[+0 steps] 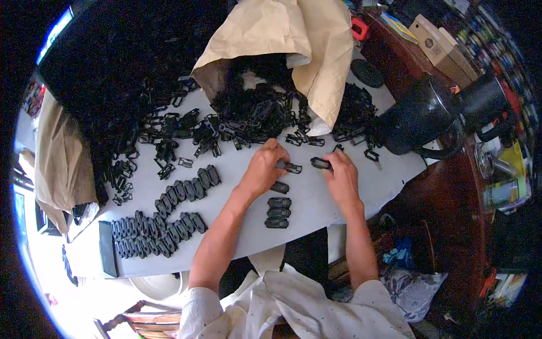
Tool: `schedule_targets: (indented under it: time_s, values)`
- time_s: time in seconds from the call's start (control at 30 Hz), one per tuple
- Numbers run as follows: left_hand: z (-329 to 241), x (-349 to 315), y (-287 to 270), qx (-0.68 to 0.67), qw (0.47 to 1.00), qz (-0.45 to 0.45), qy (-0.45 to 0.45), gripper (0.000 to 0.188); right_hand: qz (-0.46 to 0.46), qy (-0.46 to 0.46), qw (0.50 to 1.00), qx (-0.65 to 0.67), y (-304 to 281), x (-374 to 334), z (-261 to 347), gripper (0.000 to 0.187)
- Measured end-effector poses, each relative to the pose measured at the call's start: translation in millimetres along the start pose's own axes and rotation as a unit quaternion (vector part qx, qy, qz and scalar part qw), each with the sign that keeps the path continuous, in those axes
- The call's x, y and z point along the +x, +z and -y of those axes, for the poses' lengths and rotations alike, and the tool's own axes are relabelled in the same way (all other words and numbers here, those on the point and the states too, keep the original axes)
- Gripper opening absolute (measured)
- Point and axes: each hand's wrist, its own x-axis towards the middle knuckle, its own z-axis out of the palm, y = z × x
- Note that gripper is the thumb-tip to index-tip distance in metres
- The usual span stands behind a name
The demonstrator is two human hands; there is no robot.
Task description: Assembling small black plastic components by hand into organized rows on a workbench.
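Note:
My left hand [264,168] is closed on a small black plastic frame [292,168] with openings through it. To its right, my right hand [342,174] pinches a thicker black oblong plastic piece [320,163]; a gap separates the two parts. Just below my left hand a single black oblong piece [279,187] lies on the white table [305,209]. Nearer to me is a short stack-like column of similar pieces [278,213], side by side. At the left, many more oblong pieces [153,229] stand in curving rows against a dark flat block [107,248].
Loose black frames [248,116] spill from a large brown paper bag [254,34] across the table's far side. Another brown bag [65,158] stands at the left edge. A black cylindrical vessel [420,116] sits at the right edge, beside a dark reddish-brown cabinet [451,226].

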Motion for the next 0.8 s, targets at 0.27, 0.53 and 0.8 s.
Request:
schedule_targets:
  time_s: [0.27, 0.53, 0.8]
  values:
    - [2, -1, 3, 0.004, 1.0, -0.014, 0.003, 0.032, 0.024, -0.079, 0.984, 0.156, 13, 7, 34, 0.035]
    - [5, -1, 3, 0.005, 1.0, -0.018, 0.004, 0.033, 0.042, -0.075, 0.991, 0.1, 26, 4, 36, 0.031]
    - [-1, -13, -39, 0.078, 0.992, 0.037, -0.087, 0.013, 0.078, -0.061, 0.988, 0.122, 17, 2, 49, 0.035]
